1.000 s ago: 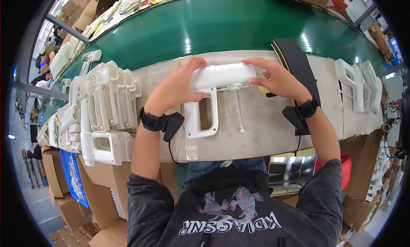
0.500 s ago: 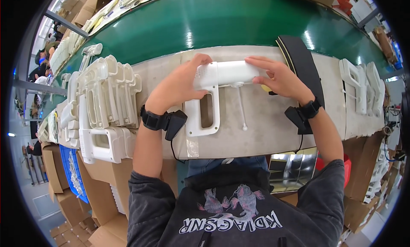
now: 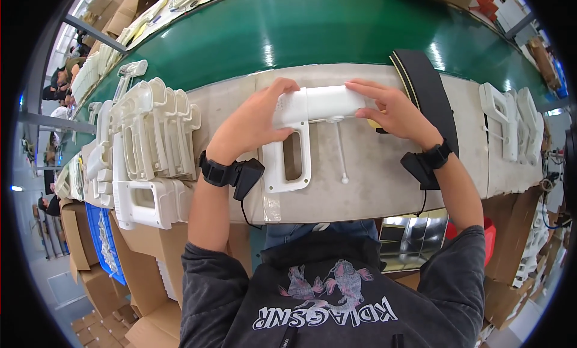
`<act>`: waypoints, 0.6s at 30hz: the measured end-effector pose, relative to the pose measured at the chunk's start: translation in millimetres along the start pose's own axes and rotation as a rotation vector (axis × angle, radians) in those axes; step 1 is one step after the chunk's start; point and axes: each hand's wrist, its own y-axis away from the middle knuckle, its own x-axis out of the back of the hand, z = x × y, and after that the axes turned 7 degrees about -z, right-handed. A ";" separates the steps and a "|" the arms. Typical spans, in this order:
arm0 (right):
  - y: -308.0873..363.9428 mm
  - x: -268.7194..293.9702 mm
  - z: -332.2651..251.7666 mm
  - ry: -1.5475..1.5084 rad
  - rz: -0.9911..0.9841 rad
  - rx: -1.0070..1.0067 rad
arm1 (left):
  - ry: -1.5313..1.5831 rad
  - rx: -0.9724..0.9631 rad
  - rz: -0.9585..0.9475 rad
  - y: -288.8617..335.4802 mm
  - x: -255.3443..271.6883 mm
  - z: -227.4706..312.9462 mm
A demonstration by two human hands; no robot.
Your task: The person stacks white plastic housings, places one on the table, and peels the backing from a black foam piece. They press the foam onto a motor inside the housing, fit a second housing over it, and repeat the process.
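A white plastic housing (image 3: 333, 102) with a tube-shaped body lies across the worktable in front of me. Its loop handle (image 3: 303, 158) points toward me on the left side, and a thin white rod (image 3: 341, 152) with a small ball tip sticks out from the tube's underside. My left hand (image 3: 259, 118) is wrapped round the left end of the tube, thumb near the top of the handle. Around the right end, my right hand (image 3: 393, 110) closes with fingers on the far side and thumb on the near side. Both palms hide the tube's ends.
To the left stand several stacked white housing shells (image 3: 153, 137). A long black padded strip (image 3: 430, 98) lies beside my right hand, and more white handled parts (image 3: 511, 119) rest at the far right. Behind the worktable (image 3: 372, 191) runs a green conveyor belt (image 3: 336, 32). Cardboard boxes (image 3: 141, 240) sit below left.
The housing and my left hand have shifted very slightly to the right. Both hands keep the same hold.
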 end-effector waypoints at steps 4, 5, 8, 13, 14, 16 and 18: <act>-0.4 1.5 -2.6 -0.044 0.005 0.004 | -0.008 0.002 0.016 2.4 1.3 3.3; -0.1 2.7 -4.6 -0.020 0.003 -0.002 | -0.006 0.004 0.015 1.6 0.9 1.2; -1.0 -2.1 -0.4 0.005 0.016 0.026 | -0.004 -0.018 0.009 0.9 -1.0 -4.8; -0.2 -4.7 -2.3 0.036 0.026 0.008 | -0.032 0.060 -0.038 -0.4 -2.8 -4.4; -0.1 -6.7 1.2 0.029 0.042 0.033 | -0.030 0.060 -0.040 -1.1 -3.7 -6.4; -0.8 -7.6 1.8 0.021 0.057 0.060 | -0.047 -0.029 -0.005 -2.1 -4.3 -11.6; -1.2 -4.4 -3.3 0.058 0.041 0.049 | -0.065 -0.037 -0.026 -4.8 -1.4 -12.3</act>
